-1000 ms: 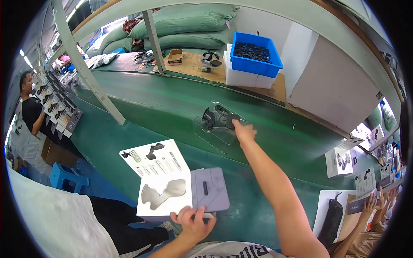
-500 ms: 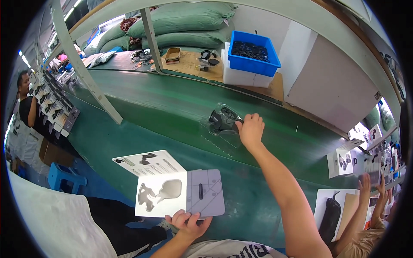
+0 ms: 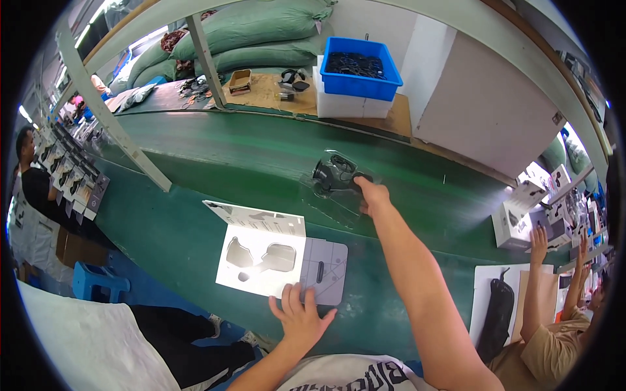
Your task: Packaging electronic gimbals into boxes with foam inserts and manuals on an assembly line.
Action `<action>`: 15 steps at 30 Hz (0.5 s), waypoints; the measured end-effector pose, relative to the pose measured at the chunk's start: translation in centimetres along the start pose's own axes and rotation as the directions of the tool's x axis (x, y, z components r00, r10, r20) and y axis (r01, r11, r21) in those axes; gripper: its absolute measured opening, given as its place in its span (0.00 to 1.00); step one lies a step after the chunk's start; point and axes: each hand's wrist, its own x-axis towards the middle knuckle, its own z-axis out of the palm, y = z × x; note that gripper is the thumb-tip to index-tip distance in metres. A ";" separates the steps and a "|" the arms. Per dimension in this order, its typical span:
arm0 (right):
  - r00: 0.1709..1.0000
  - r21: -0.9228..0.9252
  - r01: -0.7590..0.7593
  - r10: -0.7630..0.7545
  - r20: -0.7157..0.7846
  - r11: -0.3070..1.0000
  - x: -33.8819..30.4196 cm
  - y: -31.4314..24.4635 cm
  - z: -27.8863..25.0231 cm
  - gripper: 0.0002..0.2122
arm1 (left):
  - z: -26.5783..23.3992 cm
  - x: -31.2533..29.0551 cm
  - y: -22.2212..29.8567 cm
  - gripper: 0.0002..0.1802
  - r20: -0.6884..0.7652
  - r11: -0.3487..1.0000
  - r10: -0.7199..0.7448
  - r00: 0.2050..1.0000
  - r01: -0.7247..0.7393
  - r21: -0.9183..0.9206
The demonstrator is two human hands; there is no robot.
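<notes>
Touching the right end of the clear tray (image 3: 326, 204) with the bent fingers of the right hand (image 3: 376, 195), on the green belt (image 3: 228, 140) beyond the desk (image 3: 163, 241); cannot tell whether gripping it or the black parts (image 3: 324, 174) inside. Resting the left hand (image 3: 302, 322), released and spread, at the near edge of the white box (image 3: 267, 278), open on the desk with lid raised and a grey panel (image 3: 332, 274) just to the right. Farther out, with a black pouch (image 3: 497, 316) to the right, a blue stool (image 3: 98, 280) low on the left, and past the belt a blue bin (image 3: 362, 86) of black items on a white block (image 3: 355, 108), to the right of green sacks (image 3: 261, 29).
</notes>
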 end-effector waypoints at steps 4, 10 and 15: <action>0.997 0.005 -0.076 0.076 0.014 0.997 3.0 0.3 -1.9 0.20 | 2.3 0.1 1.1 0.31 -0.070 1.000 0.006 0.998 -0.006 0.006; 0.988 -0.077 -0.152 0.153 0.009 0.985 1.3 -0.7 -3.5 0.20 | 3.8 -0.1 0.1 0.33 -0.134 0.999 0.033 0.990 -0.034 -0.005; 0.992 0.117 -0.120 0.115 0.050 0.986 2.9 0.8 -5.3 0.16 | 3.3 -0.2 -0.4 0.34 -0.064 0.999 0.012 0.998 -0.014 -0.031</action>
